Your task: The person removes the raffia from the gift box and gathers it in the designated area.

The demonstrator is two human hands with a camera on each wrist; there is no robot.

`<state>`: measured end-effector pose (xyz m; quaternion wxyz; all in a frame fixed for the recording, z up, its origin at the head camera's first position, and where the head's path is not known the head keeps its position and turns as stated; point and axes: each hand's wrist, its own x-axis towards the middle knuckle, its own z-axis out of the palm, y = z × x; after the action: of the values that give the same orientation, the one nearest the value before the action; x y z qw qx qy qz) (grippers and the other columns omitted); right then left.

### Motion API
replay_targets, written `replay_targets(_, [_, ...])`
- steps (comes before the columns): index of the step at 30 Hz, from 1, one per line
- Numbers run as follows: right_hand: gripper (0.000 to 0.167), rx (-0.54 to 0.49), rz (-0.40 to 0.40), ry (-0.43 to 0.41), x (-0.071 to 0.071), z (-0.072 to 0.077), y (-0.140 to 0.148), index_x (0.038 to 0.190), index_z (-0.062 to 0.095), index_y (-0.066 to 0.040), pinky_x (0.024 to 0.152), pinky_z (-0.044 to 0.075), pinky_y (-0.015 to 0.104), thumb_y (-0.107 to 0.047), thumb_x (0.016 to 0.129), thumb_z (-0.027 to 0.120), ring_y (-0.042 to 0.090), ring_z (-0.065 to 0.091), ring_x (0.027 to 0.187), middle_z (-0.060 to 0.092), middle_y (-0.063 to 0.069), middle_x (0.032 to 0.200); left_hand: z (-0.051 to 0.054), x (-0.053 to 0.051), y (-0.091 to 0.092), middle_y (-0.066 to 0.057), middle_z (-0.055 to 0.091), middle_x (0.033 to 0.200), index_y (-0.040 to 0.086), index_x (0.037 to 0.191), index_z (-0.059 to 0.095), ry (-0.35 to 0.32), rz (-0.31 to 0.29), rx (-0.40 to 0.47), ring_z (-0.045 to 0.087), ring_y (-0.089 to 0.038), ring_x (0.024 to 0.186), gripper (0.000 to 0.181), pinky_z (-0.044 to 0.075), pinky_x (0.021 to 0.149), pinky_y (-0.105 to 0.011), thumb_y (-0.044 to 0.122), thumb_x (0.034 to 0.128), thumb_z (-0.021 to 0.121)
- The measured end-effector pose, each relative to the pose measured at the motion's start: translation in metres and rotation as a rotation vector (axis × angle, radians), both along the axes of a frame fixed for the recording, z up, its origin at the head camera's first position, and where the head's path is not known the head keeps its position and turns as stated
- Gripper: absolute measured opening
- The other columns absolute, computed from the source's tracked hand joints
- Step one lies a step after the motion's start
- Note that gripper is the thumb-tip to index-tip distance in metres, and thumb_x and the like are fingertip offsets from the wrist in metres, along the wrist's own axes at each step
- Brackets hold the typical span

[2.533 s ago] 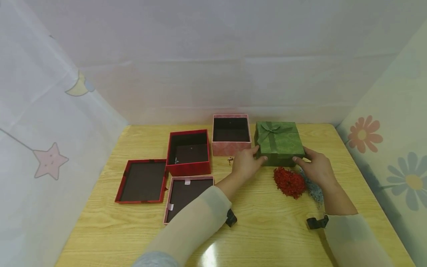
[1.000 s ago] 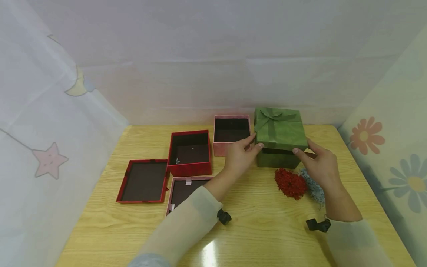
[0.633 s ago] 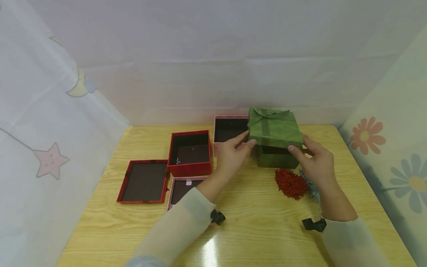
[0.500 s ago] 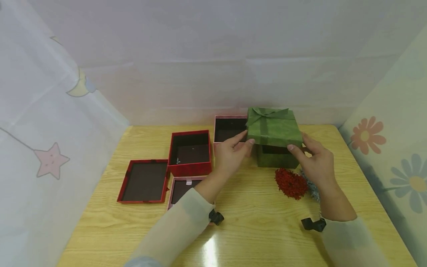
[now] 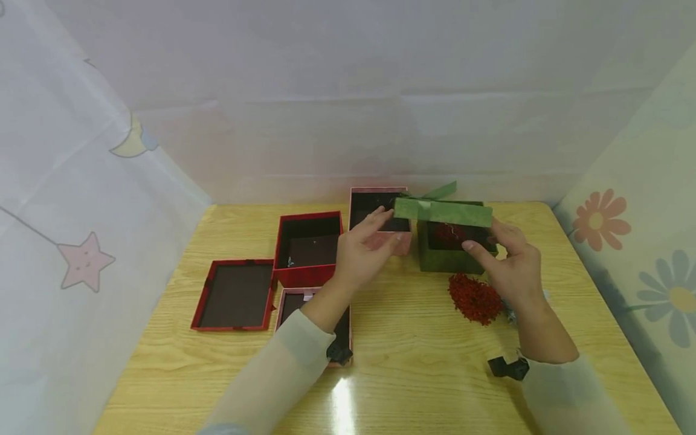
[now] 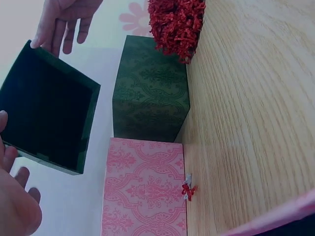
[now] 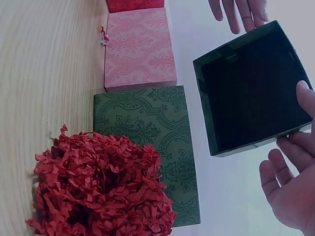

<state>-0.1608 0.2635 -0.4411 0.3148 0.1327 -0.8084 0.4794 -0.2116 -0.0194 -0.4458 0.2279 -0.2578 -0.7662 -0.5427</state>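
A green lid with a ribbon bow (image 5: 443, 212) is held tilted above the green gift box (image 5: 451, 261), its dark inside facing the wrist cameras. My right hand (image 5: 513, 266) pinches the lid's right edge, thumb on the inner side in the right wrist view. At the lid's left end, my left hand (image 5: 361, 251) has its fingers extended and fingertips at the edge. Something dark red with a pale squiggle (image 5: 450, 232) shows inside the box. Red shredded paper (image 5: 475, 299) lies in front of it, with a bluish bundle (image 5: 511, 314) mostly hidden by my right hand.
Left of the green box stand an uncovered pink box (image 5: 379, 208) and an uncovered red box (image 5: 309, 248). A red lid (image 5: 235, 295) and a pink lid (image 5: 344, 326) lie inside-up on the wooden table (image 5: 418, 374). Fabric screens (image 5: 326, 139) surround the table.
The green lid has come up off its box, moved left and tipped, exposing the box's inside. My left hand has moved left and its thumb has come away from the lid.
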Motion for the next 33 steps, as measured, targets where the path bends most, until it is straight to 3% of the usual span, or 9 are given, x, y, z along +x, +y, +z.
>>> replay_targets(4, [0.060, -0.015, 0.018, 0.029, 0.004, 0.003, -0.005, 0.128, 0.071, 0.005, 0.089, 0.045, 0.017, 0.022, 0.071, 0.081, 0.006, 0.057, 0.116, 0.067, -0.007, 0.122, -0.001, 0.003, -0.004, -0.011, 0.065, 0.140, 0.010, 0.137, 0.070, 0.014, -0.049, 0.032, 0.058, -0.017, 0.134, 0.050, 0.049, 0.108, -0.034, 0.015, 0.0893, 0.084])
replay_targets(7, [0.060, -0.028, 0.043, 0.061, 0.011, 0.013, -0.013, 0.126, 0.068, 0.013, 0.091, 0.046, 0.017, 0.026, 0.069, 0.079, 0.007, 0.058, 0.113, 0.069, 0.003, 0.119, -0.001, 0.005, -0.006, -0.009, 0.064, 0.141, 0.007, 0.138, 0.068, 0.010, -0.088, 0.073, 0.064, -0.023, 0.128, 0.050, 0.051, 0.104, -0.033, 0.009, 0.0899, 0.082])
replay_targets(8, [0.060, -0.031, 0.048, 0.068, 0.013, 0.015, -0.015, 0.127, 0.067, 0.013, 0.091, 0.045, 0.017, 0.026, 0.070, 0.078, 0.006, 0.058, 0.113, 0.070, 0.010, 0.120, -0.001, 0.005, -0.007, -0.011, 0.064, 0.141, 0.004, 0.138, 0.067, 0.000, -0.119, 0.100, 0.067, -0.027, 0.122, 0.050, 0.056, 0.098, -0.033, 0.005, 0.0903, 0.081])
replay_targets(12, [0.075, -0.025, 0.060, 0.071, 0.015, 0.019, -0.019, 0.141, 0.059, 0.006, 0.094, 0.045, 0.019, 0.024, 0.071, 0.079, 0.006, 0.058, 0.114, 0.065, 0.034, 0.125, -0.002, 0.007, -0.009, -0.020, 0.063, 0.140, -0.005, 0.137, 0.064, -0.057, -0.217, 0.217, 0.069, -0.038, 0.115, 0.052, 0.058, 0.092, -0.048, -0.010, 0.0877, 0.077])
replay_targets(16, [0.080, -0.005, 0.056, 0.041, 0.011, 0.006, -0.014, 0.143, 0.059, 0.003, 0.095, 0.044, 0.019, 0.023, 0.069, 0.081, 0.006, 0.057, 0.117, 0.064, 0.031, 0.131, -0.001, 0.010, -0.013, -0.023, 0.061, 0.142, -0.008, 0.138, 0.061, -0.135, -0.275, 0.301, 0.057, -0.037, 0.134, 0.055, 0.049, 0.101, -0.059, -0.016, 0.0858, 0.075])
replay_targets(25, [0.093, 0.044, 0.102, -0.151, 0.016, -0.011, -0.011, 0.155, 0.051, -0.017, 0.096, 0.039, 0.015, 0.009, 0.074, 0.088, 0.001, 0.051, 0.121, 0.060, 0.014, 0.142, -0.002, 0.018, -0.032, -0.006, 0.061, 0.146, 0.011, 0.149, 0.058, -0.269, -0.292, 0.246, 0.066, -0.041, 0.120, 0.064, 0.056, 0.097, -0.050, -0.005, 0.0899, 0.078])
replay_targets(28, [0.097, 0.066, 0.139, -0.165, 0.019, -0.013, -0.012, 0.158, 0.047, -0.017, 0.098, 0.038, 0.013, 0.007, 0.073, 0.089, 0.008, 0.052, 0.125, 0.059, 0.014, 0.145, -0.001, 0.021, -0.038, -0.007, 0.063, 0.144, 0.015, 0.151, 0.056, -0.315, -0.319, 0.246, 0.065, -0.042, 0.121, 0.067, 0.054, 0.098, -0.052, 0.000, 0.0902, 0.079])
replay_targets(33, [0.103, 0.089, 0.214, -0.158, 0.024, -0.018, -0.013, 0.160, 0.043, -0.015, 0.093, 0.044, 0.010, 0.007, 0.071, 0.091, 0.010, 0.056, 0.118, 0.058, 0.015, 0.146, -0.001, 0.027, -0.047, -0.004, 0.058, 0.150, 0.020, 0.152, 0.056, -0.395, -0.345, 0.238, 0.064, -0.037, 0.126, 0.070, 0.055, 0.099, -0.042, 0.006, 0.0890, 0.083])
